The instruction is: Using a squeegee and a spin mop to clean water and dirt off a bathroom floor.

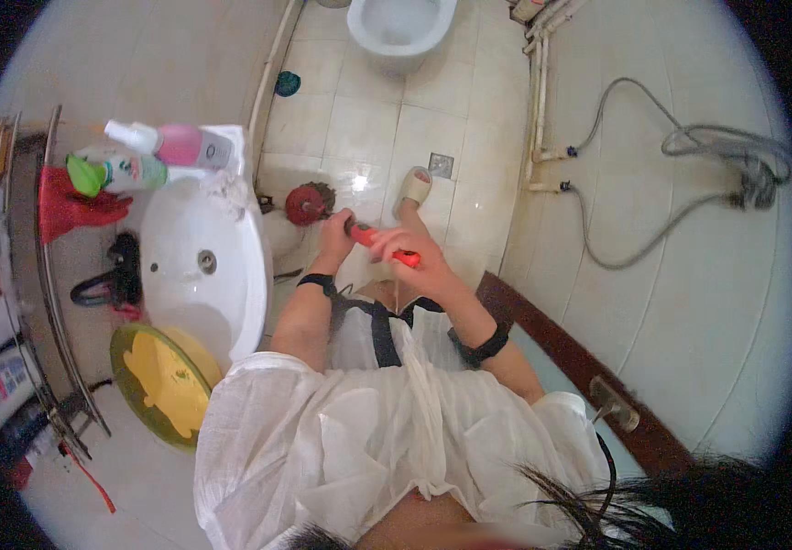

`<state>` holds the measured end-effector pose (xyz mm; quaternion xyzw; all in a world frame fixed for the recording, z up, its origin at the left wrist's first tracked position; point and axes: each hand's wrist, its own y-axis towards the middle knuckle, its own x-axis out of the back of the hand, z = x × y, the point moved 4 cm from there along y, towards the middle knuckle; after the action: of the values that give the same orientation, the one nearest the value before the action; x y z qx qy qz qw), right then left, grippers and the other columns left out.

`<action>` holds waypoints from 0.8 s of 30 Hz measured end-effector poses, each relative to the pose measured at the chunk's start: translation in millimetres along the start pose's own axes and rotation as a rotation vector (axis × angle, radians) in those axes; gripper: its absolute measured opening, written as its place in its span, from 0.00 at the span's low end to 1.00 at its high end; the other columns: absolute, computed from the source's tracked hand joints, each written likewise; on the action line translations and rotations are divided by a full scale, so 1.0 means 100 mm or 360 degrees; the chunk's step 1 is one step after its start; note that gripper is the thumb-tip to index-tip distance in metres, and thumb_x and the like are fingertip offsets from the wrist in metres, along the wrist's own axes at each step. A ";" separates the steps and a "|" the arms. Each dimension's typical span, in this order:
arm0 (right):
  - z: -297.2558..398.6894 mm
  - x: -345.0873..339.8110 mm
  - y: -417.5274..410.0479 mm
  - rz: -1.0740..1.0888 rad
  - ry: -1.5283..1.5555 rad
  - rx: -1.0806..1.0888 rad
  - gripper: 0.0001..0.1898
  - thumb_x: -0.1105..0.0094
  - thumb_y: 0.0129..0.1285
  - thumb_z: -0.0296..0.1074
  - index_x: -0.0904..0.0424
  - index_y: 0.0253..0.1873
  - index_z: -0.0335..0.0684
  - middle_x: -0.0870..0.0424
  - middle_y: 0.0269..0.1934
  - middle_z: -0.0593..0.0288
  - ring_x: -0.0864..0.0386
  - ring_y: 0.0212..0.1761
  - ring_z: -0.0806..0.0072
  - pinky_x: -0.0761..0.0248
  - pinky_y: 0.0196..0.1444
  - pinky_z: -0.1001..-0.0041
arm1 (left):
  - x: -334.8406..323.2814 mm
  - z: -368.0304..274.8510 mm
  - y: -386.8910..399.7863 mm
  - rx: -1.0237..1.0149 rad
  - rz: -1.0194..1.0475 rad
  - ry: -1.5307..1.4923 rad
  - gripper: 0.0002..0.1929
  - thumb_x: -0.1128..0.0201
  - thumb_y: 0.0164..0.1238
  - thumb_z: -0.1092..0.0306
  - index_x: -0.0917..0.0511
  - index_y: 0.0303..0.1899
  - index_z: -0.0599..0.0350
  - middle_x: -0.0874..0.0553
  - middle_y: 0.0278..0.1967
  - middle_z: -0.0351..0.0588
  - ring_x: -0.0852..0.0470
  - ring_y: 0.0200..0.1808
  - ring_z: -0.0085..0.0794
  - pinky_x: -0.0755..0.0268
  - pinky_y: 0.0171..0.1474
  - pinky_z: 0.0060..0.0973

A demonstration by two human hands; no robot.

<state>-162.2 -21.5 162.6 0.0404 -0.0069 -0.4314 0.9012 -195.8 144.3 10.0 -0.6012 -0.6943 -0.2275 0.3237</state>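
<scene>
Both my hands grip a long tool with a red and black handle (363, 234), which looks like a mop. My left hand (336, 237) is wrapped around the handle farther along, towards the head. Nearer its end, my right hand (413, 258) closes over the red grip, and the red tip (407, 258) sticks out past the fingers. Beyond my left hand, low by the washbasin, is a round red disc (305, 205) with a brown shaggy fringe (326, 196) beside it. Whether the handle joins this disc is partly hidden by my left hand.
On the left stands a white washbasin (258, 302) with a pink spray bottle (196, 146), a green-capped bottle (135, 172) and a yellow-green plastic basin (210, 364). Ahead is a toilet (401, 49). A floor drain (441, 165) lies near my slippered foot (415, 189). Hoses (615, 267) hang right, beside a brown door (561, 350).
</scene>
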 end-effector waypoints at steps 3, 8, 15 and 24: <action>-0.06 0.16 0.53 0.0072 0.0059 -0.0034 0.04 0.49 0.41 0.22 0.30 0.27 0.37 0.23 0.31 0.58 0.26 0.40 0.67 0.40 0.49 0.72 | -0.01 0.15 0.36 0.0132 0.0052 0.0068 0.07 0.42 0.42 0.68 0.30 0.26 0.54 0.24 0.23 0.51 0.25 0.29 0.44 0.35 0.28 0.34; -0.23 0.51 1.34 0.0162 0.0136 -0.0032 0.02 0.48 0.42 0.23 0.29 0.25 0.36 0.24 0.29 0.57 0.26 0.38 0.66 0.36 0.46 0.72 | -0.03 0.27 1.04 0.0270 0.0045 -0.0048 0.07 0.42 0.43 0.67 0.31 0.25 0.55 0.25 0.22 0.53 0.26 0.29 0.46 0.35 0.29 0.33; -0.28 0.82 2.04 0.0332 -0.0203 0.0049 0.03 0.49 0.42 0.20 0.29 0.25 0.35 0.26 0.30 0.59 0.28 0.37 0.67 0.35 0.43 0.73 | 0.02 0.13 1.92 0.0298 -0.0084 -0.0314 0.08 0.42 0.43 0.69 0.31 0.26 0.57 0.26 0.21 0.54 0.27 0.26 0.46 0.36 0.27 0.31; -0.11 1.15 3.22 0.0429 -0.0303 0.0105 0.05 0.50 0.42 0.20 0.30 0.27 0.35 0.28 0.31 0.56 0.30 0.38 0.63 0.36 0.41 0.71 | 0.05 0.22 3.37 -0.0027 -0.0047 -0.0428 0.09 0.43 0.43 0.70 0.31 0.28 0.58 0.27 0.24 0.43 0.28 0.27 0.28 0.36 0.30 0.22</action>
<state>160.8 90.5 174.3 0.0276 -0.1116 -0.3080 0.9444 131.2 221.8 -26.5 -0.6187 -0.7383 -0.1554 0.2191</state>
